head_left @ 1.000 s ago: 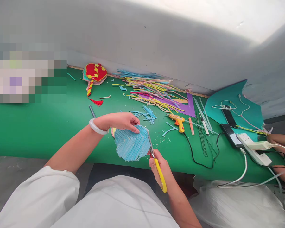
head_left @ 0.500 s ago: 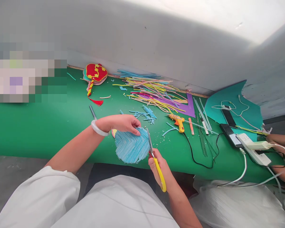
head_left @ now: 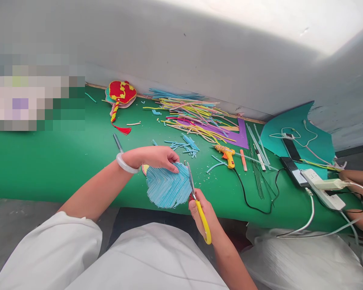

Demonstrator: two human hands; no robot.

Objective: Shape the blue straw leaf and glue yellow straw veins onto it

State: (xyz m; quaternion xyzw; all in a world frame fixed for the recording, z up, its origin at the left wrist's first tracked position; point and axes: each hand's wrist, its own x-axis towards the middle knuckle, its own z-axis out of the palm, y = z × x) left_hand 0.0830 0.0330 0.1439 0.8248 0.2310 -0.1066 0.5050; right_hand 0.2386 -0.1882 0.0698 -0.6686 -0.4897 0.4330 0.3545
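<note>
My left hand (head_left: pixel 166 158) pinches the top edge of a blue panel of pipe cleaners (head_left: pixel 168 187), laid side by side in a slanting pattern. In my right hand (head_left: pixel 202 207) are yellow-handled scissors (head_left: pixel 204 223), their blades upright along the panel's right edge. Just beyond the hands lie short blue offcuts (head_left: pixel 189 144). A sliver of something yellow and pink shows at the panel's left, under my wrist; what it is I cannot tell.
A yellow hot glue gun (head_left: pixel 226 154) lies right of the scissors, its black cord trailing. Behind is a pile of colored pipe cleaners (head_left: pixel 193 114). A red tasseled fan (head_left: pixel 122 92) rests back left. Farther right are a power strip (head_left: pixel 322 189) and another person's arms (head_left: pixel 358 185).
Almost nothing differs. The panel and the scissors stay at the same spot, with only a very slight shift of the view.
</note>
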